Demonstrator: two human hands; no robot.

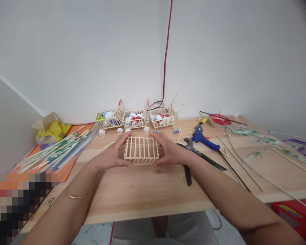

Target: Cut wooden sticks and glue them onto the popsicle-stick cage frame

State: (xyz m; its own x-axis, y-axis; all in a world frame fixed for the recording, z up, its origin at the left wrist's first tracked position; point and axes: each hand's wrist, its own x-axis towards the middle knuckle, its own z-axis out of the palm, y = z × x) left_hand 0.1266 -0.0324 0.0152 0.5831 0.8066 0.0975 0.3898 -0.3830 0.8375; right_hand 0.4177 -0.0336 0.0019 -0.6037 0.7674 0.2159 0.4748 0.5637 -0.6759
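Pale wooden sticks make the small box (142, 149), which is in the middle of the surface (132, 200), between the front edge and the back edge. The left hand (117, 153) holds one short end and the right hand (168, 151) holds the other. Both hands are curved wide, with thumbs on the near side and fingers on the far side. This is probably so the box sits level and its thin sticks do not get squashed. I cannot tell if it touches the surface.

Three stick carts, the left cart (109, 119), the middle cart (134, 119) and the right cart (163, 117), stand in a row by the back edge, full of bright bits. Back there, they seem out of the way.

The blue glue gun (205, 139) and the cutters (190, 143) lie right of the hands, maybe so they are easy to grab. A heap of sticks (58, 149) lies along the left edge. A red bowl (220, 119) sits near the back right corner.

The surface is light wood. Behind it is a plain, pale wall (104, 51) with a red and black wire (165, 58) hanging down.
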